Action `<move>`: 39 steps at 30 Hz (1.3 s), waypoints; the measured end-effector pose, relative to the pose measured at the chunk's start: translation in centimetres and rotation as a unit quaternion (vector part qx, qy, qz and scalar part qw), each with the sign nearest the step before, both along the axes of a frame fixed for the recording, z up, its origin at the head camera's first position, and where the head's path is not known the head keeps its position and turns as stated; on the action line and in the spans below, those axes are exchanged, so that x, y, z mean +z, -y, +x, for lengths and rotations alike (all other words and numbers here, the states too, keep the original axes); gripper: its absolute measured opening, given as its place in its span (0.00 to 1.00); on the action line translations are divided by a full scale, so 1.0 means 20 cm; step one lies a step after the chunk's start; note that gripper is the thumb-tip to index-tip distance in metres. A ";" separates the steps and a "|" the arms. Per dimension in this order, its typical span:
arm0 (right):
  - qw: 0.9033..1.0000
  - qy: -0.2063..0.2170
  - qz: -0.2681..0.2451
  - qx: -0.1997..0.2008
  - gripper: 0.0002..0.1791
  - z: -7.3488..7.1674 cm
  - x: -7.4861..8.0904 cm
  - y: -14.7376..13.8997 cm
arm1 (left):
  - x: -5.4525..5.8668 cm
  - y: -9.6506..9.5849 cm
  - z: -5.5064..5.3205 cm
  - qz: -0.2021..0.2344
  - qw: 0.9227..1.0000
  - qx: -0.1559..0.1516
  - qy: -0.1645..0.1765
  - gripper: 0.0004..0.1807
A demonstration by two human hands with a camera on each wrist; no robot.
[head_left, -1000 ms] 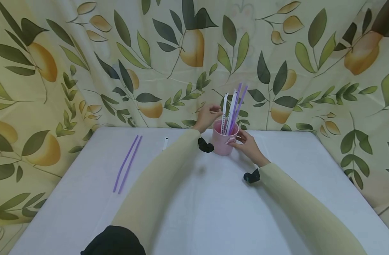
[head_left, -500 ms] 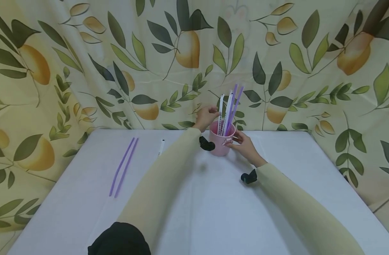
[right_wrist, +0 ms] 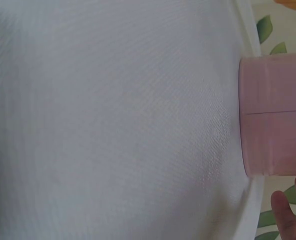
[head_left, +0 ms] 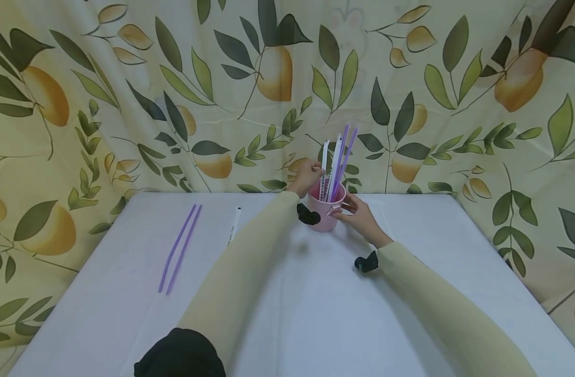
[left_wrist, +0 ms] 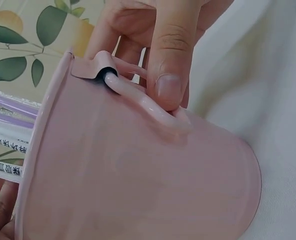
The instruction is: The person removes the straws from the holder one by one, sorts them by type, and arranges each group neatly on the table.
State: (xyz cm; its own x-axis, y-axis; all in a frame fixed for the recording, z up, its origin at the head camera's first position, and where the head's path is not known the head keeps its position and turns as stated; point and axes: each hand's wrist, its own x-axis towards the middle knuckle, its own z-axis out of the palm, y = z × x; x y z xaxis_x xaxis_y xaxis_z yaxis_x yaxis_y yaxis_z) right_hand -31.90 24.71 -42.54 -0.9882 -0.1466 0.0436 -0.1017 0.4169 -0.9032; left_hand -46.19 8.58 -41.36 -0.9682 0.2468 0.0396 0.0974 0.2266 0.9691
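Observation:
A small pink bucket (head_left: 322,222) stands near the table's far edge, holding white paper-wrapped straws (head_left: 334,162) and purple straws (head_left: 349,152) that lean to the right. My left hand (head_left: 307,175) is at the bucket's left, its fingertips pinching one white wrapped straw (left_wrist: 8,171) just above the rim. From the other side my right hand (head_left: 363,220) grips the bucket; in the left wrist view its thumb (left_wrist: 169,82) presses on the pink handle (left_wrist: 142,102). The right wrist view catches only the bucket's lower side (right_wrist: 275,115) and some right-hand fingers (right_wrist: 286,215).
On the left of the white-covered table (head_left: 278,293) lie two purple straws (head_left: 179,248). One white wrapped straw (head_left: 234,225) lies beside the left sleeve, partly hidden by it. A curtain with a fruit pattern (head_left: 165,78) hangs behind the far edge.
The head view has shifted slightly, and more of the white straw on the table shows beside the left sleeve. My left hand sits slightly lower; both hands keep their holds.

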 end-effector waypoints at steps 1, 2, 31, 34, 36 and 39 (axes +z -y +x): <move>1.000 0.001 0.000 0.000 0.44 0.00 0.00 0.00 | -0.01 0.00 -0.01 -0.002 1.000 -0.004 0.009 0.20; 1.000 0.000 0.000 0.001 0.44 0.00 0.00 0.00 | -0.03 -0.01 -0.03 -0.005 1.000 -0.001 -0.003 0.18; 1.000 0.002 0.004 0.002 0.44 0.02 0.03 0.02 | 0.31 0.15 0.39 0.007 0.999 0.032 -0.009 0.14; 1.000 0.001 0.007 0.001 0.44 0.01 0.01 0.01 | 0.32 0.16 0.39 0.017 1.000 0.025 -0.005 0.14; 1.000 0.002 0.007 0.001 0.44 0.00 0.01 0.01 | 0.33 0.16 0.39 0.026 0.999 0.023 -0.001 0.14; 1.000 0.002 0.007 0.003 0.44 0.00 0.01 0.01 | 0.33 0.17 0.39 0.038 0.999 0.023 0.009 0.14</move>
State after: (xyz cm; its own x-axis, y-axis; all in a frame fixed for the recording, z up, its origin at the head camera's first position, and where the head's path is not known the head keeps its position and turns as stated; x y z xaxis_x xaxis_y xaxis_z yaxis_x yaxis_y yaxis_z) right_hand -31.83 24.55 -42.33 -0.9875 -0.1529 0.0371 -0.1001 0.4281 -0.8982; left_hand -38.44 5.17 -34.68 -0.9793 0.1983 0.0395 0.0714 0.1564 0.9851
